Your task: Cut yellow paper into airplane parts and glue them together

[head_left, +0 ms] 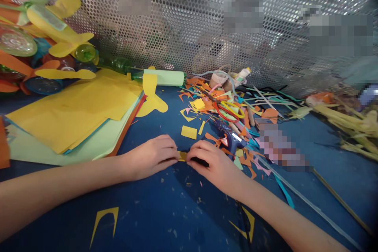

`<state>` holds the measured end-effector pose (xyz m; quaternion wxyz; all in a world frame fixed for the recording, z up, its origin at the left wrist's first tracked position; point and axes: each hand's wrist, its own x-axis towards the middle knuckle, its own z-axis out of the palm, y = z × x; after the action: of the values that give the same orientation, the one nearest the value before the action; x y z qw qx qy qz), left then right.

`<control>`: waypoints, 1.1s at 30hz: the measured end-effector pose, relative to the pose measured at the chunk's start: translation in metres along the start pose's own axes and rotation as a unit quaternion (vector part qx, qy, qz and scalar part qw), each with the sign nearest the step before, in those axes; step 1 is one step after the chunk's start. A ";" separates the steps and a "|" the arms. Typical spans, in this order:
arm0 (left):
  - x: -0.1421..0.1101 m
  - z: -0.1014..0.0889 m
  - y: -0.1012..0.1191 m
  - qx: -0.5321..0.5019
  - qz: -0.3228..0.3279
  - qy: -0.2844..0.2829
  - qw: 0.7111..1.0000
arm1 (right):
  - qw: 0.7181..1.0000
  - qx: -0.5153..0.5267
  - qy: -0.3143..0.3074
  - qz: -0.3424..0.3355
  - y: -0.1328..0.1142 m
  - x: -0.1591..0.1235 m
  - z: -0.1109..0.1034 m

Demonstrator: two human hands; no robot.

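Note:
Between my two hands a small strip of yellow paper (183,156) is pinched just above the blue table. The fingertips of my left hand (156,155) close on its left end. On its right end press the thumb and fingers of my right hand (211,161). My fingers hide most of the strip. Just beyond them lie a yellow paper rectangle (189,132) and a narrow yellow piece (201,128). A dark blue hot glue gun (233,139) rests to the right of my right hand, among paper scraps.
Yellow and green paper sheets (79,106) are stacked at left, below paper-decorated bottles (50,27). Scissors (230,111) with red and yellow handles lie in the scrap pile. A perforated metal panel (177,19) stands behind. Dried husks (351,118) are at right; cut-out scraps (106,218) lie in front.

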<state>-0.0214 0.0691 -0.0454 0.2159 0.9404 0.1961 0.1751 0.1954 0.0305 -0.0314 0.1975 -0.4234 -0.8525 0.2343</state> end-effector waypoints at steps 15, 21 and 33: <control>0.000 0.001 0.002 0.035 0.041 0.017 0.998 | 0.999 -0.044 0.027 -0.001 0.000 0.001 0.008; 0.002 -0.003 0.005 0.083 0.057 0.005 0.995 | 0.993 -0.107 0.043 -0.012 -0.002 0.002 0.013; -0.001 0.002 -0.001 0.013 -0.009 0.027 0.999 | 0.998 -0.042 0.051 0.009 0.002 0.000 0.015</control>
<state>-0.0215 0.0681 -0.0480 0.1996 0.9361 0.2131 0.1961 0.1886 0.0286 -0.0446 0.2209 -0.4499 -0.8467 0.1783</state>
